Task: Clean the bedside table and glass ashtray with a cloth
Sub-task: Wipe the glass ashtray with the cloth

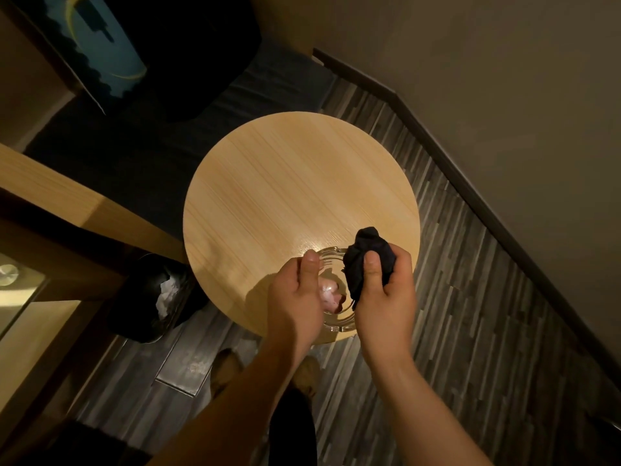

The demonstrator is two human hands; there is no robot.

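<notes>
A round light-wood bedside table (295,183) fills the middle of the view. Over its near edge a clear glass ashtray (339,317) is gripped at its left rim by my left hand (297,297), thumb on top. Something pale and pinkish shows through the glass at its centre. My right hand (386,294) grips a bunched dark cloth (364,253) at the ashtray's right side, with the cloth hanging down into the bowl. Whether the ashtray rests on the table or is lifted off it I cannot tell.
A black waste bin (151,297) with white paper inside stands on the floor left of the table. A wooden ledge (67,196) runs along the left. A dark seat (201,62) lies behind the table. Striped grey flooring (470,297) and a wall with dark skirting are on the right.
</notes>
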